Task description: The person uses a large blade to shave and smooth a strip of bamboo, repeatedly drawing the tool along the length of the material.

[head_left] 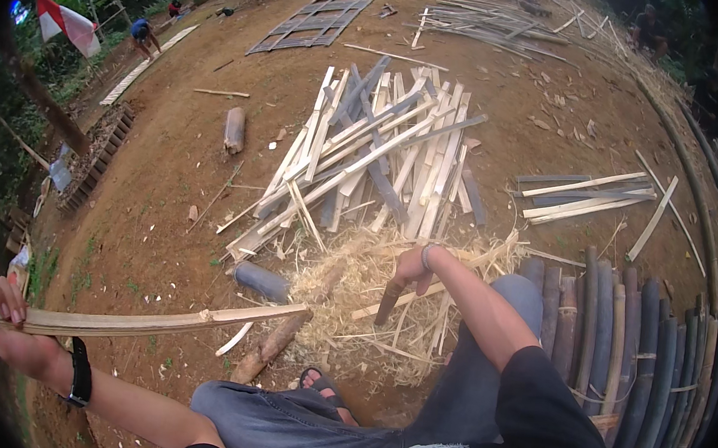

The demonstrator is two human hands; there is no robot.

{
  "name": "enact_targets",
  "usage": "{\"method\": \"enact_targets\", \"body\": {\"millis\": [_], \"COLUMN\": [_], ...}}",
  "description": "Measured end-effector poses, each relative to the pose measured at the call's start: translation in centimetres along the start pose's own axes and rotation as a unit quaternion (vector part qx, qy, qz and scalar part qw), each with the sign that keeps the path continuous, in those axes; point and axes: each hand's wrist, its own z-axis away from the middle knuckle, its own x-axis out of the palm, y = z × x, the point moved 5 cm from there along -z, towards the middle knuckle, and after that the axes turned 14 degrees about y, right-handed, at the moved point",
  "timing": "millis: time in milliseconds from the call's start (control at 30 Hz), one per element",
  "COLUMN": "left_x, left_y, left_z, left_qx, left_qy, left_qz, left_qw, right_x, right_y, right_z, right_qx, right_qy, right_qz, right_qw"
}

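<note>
My left hand (19, 345), out at the left edge, grips one end of a long pale bamboo strip (142, 320). The strip stretches to the right across the front of my knees, its other end near a short log (267, 352). My right hand (412, 266) is closed on a short brown knife-like tool (387, 301) that points down; its exact kind is hard to make out. Below that hand lies a heap of curly bamboo shavings (341, 278). The tool and the strip are apart.
A pile of split bamboo strips (384, 144) lies ahead. Dark bamboo poles (599, 333) are lined up at my right. A dark bamboo piece (262, 281) and a short log (235, 130) sit on the dirt. Farther off are a bamboo frame (320, 17) and a bending person (141, 35).
</note>
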Motion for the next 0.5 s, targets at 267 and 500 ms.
{"method": "enact_targets", "body": {"millis": [267, 500], "left_x": [-0.4, 0.2], "left_y": [0.8, -0.1], "left_z": [-0.5, 0.1], "left_qx": [0.012, 0.018], "left_qy": [-0.021, -0.031], "left_qz": [-0.005, 0.023], "left_qw": [1.000, 0.999], "right_x": [2.4, 4.2], "right_y": [2.2, 6.2], "right_z": [-1.5, -4.3], "right_qx": [0.052, -0.002], "right_qy": [-0.082, -0.086], "right_qz": [0.262, 0.360], "right_qw": [0.960, 0.929]}}
